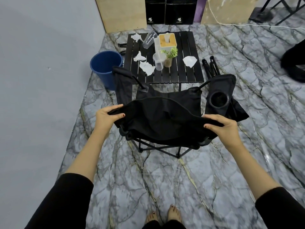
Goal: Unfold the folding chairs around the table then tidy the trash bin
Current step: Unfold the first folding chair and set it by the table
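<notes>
A black fabric folding chair (165, 119) stands spread open on the marble floor in front of me, its back edge toward me. My left hand (108, 119) grips the left corner of the backrest fabric, and my right hand (224, 131) grips the right corner. Its armrest with a cup holder (218, 99) hangs at the right. Beyond the chair stands a low black slatted table (189, 70) with crumpled tissues (146, 67), clear plastic cups (159, 61), a tissue box (166, 40) and a small plant (170, 55). A blue trash bin (104, 66) sits left of the table.
A second folded black chair (212, 67) lies on the floor right of the table, and folded legs (122, 45) show behind its left side. A grey wall runs along the left. Wooden panels, black boxes and a white cable line the back. A dark shape (295, 60) stands at the right edge.
</notes>
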